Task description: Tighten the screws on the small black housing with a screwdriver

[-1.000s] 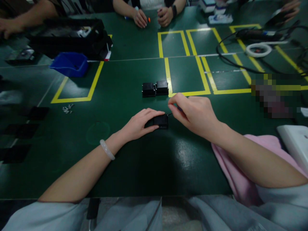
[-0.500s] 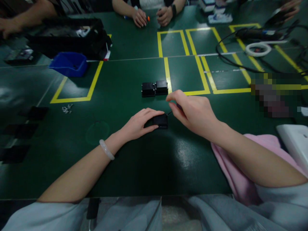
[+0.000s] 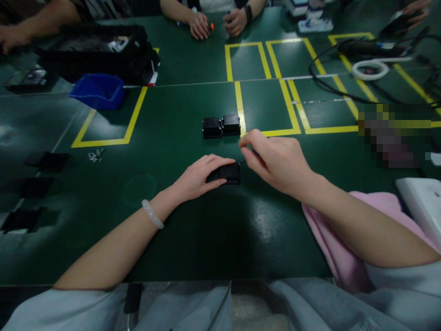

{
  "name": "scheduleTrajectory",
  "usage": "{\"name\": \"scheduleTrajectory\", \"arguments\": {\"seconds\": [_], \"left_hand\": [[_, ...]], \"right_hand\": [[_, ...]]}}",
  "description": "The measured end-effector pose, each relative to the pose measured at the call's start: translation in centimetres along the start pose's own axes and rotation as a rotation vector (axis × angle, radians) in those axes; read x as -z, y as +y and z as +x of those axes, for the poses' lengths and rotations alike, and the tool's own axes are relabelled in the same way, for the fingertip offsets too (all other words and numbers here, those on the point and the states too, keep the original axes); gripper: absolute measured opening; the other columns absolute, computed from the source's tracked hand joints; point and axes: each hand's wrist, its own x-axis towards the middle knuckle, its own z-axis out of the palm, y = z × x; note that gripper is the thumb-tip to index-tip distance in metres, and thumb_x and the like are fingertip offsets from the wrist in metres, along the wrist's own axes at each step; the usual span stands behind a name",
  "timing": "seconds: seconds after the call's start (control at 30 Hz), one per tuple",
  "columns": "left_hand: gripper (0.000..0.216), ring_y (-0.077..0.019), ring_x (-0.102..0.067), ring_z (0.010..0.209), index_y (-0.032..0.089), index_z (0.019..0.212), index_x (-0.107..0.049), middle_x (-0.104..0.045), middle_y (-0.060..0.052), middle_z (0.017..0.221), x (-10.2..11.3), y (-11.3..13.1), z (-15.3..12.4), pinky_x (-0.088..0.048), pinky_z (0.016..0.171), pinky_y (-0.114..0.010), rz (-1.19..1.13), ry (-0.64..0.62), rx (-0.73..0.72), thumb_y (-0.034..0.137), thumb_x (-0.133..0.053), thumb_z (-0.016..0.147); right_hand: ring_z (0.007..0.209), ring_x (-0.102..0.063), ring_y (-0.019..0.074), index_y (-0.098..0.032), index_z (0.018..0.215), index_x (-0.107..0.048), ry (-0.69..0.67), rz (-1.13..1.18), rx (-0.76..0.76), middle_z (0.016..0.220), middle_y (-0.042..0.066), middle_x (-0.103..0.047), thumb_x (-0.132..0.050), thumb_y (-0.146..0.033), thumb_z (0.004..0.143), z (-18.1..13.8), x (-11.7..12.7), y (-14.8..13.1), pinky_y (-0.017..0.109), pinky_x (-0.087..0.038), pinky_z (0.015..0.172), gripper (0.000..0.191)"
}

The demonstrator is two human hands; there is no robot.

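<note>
My left hand (image 3: 201,174) lies on the table with thumb and fingers around a small black block (image 3: 229,173), whose right part shows beyond the fingertips. Just right of it, my right hand (image 3: 272,154) is closed with thumb and forefinger together. A thin dark rod (image 3: 242,162) runs from those fingers to the block's upper right corner. Its kind and most of its length are hidden. Two similar black blocks, a left one (image 3: 212,128) and a right one (image 3: 231,125), stand side by side behind my hands, with small shiny bits on their sides.
Small metal pieces (image 3: 95,155) lie at left, near a blue bin (image 3: 98,91) and a long black tray (image 3: 93,59). Dark flat pieces (image 3: 36,187) sit at far left. A pink cloth (image 3: 382,207) is under my right forearm. Across the table are a co-worker's hands (image 3: 234,22).
My hands, the held block and the thin rod stay almost in place. My right fingers have shifted very slightly.
</note>
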Motion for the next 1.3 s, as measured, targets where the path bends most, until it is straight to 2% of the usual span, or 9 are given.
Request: {"name": "scheduleTrajectory", "arguments": {"seconds": [0.1, 0.23, 0.3, 0.43, 0.5, 0.67, 0.87, 1.07, 1.3], "left_hand": [[0.046, -0.0224, -0.052, 0.119, 0.023, 0.140, -0.045, -0.055, -0.007, 0.130, -0.03, -0.01, -0.01, -0.043, 0.102, -0.038, 0.004, -0.002, 0.005, 0.030, -0.057, 0.096], [0.046, -0.0223, -0.051, 0.120, 0.024, 0.140, -0.045, -0.055, -0.007, 0.131, -0.04, 0.02, 0.03, -0.043, 0.102, -0.037, 0.005, -0.006, 0.016, 0.029, -0.056, 0.096], [0.046, -0.0221, -0.051, 0.120, 0.024, 0.140, -0.045, -0.055, -0.007, 0.130, -0.06, 0.02, 0.05, -0.044, 0.102, -0.037, 0.004, -0.003, 0.011, 0.029, -0.057, 0.096], [0.046, -0.0224, -0.052, 0.119, 0.024, 0.140, -0.045, -0.055, -0.007, 0.130, -0.11, -0.03, 0.02, -0.044, 0.101, -0.037, 0.009, 0.016, 0.000, 0.031, -0.057, 0.096], [0.046, -0.0224, -0.052, 0.119, 0.024, 0.141, -0.045, -0.055, -0.007, 0.130, -0.08, -0.03, -0.03, -0.044, 0.101, -0.037, 0.007, 0.013, 0.002, 0.031, -0.057, 0.096], [0.046, -0.0219, -0.052, 0.119, 0.024, 0.140, -0.045, -0.055, -0.007, 0.130, 0.03, 0.02, -0.07, -0.044, 0.101, -0.037, -0.004, -0.001, 0.014, 0.029, -0.057, 0.096], [0.046, -0.0227, -0.051, 0.120, 0.024, 0.141, -0.045, -0.055, -0.007, 0.131, -0.04, -0.05, -0.04, -0.044, 0.102, -0.038, -0.003, 0.004, 0.002, 0.030, -0.056, 0.096], [0.046, -0.0226, -0.051, 0.120, 0.024, 0.141, -0.045, -0.055, -0.007, 0.132, -0.05, 0.00, -0.01, -0.044, 0.102, -0.038, 0.004, -0.006, 0.022, 0.030, -0.056, 0.097], [0.046, -0.0223, -0.052, 0.120, 0.024, 0.141, -0.044, -0.055, -0.007, 0.130, -0.15, -0.12, -0.03, -0.044, 0.102, -0.038, 0.016, 0.011, 0.000, 0.031, -0.056, 0.096]], "right_hand": [[0.057, -0.058, 0.0121, -0.017, 0.095, -0.061, 0.006, -0.032, -0.006, 0.068, -0.001, -0.065, -0.034, -0.037, 0.100, -0.02, -0.09, 0.01, 0.026, -0.026, 0.054, 0.034], [0.057, -0.056, 0.0106, -0.016, 0.107, -0.059, 0.025, 0.007, -0.014, 0.069, -0.002, -0.064, -0.034, -0.025, 0.098, 0.05, -0.07, -0.05, 0.025, -0.026, 0.053, 0.028], [0.058, -0.056, 0.0101, -0.016, 0.109, -0.058, 0.016, 0.019, -0.019, 0.070, -0.002, -0.064, -0.034, -0.025, 0.098, 0.07, 0.00, -0.07, 0.025, -0.026, 0.054, 0.028], [0.057, -0.055, 0.0104, -0.017, 0.096, -0.060, -0.011, -0.014, -0.025, 0.069, 0.000, -0.064, -0.033, -0.037, 0.100, 0.05, -0.03, -0.05, 0.026, -0.025, 0.054, 0.034], [0.056, -0.055, 0.0103, -0.017, 0.094, -0.060, -0.001, -0.026, -0.031, 0.068, -0.001, -0.064, -0.033, -0.036, 0.100, 0.05, -0.11, -0.04, 0.026, -0.024, 0.054, 0.034], [0.056, -0.054, 0.0099, -0.016, 0.109, -0.058, 0.041, 0.012, -0.022, 0.067, -0.003, -0.062, -0.035, -0.024, 0.097, 0.05, -0.11, -0.02, 0.025, -0.025, 0.052, 0.027], [0.058, -0.057, 0.0112, -0.017, 0.097, -0.060, -0.012, -0.019, -0.034, 0.069, 0.000, -0.065, -0.033, -0.036, 0.100, 0.07, 0.04, -0.07, 0.026, -0.025, 0.053, 0.033], [0.054, -0.054, 0.0100, -0.015, 0.111, -0.057, 0.019, 0.009, -0.031, 0.066, -0.003, -0.062, -0.034, -0.022, 0.097, 0.17, -0.03, -0.11, 0.025, -0.025, 0.052, 0.028], [0.057, -0.057, 0.0111, -0.017, 0.095, -0.061, -0.009, -0.028, -0.025, 0.069, 0.000, -0.065, -0.033, -0.035, 0.100, 0.07, 0.02, -0.11, 0.026, -0.025, 0.053, 0.034]]}}
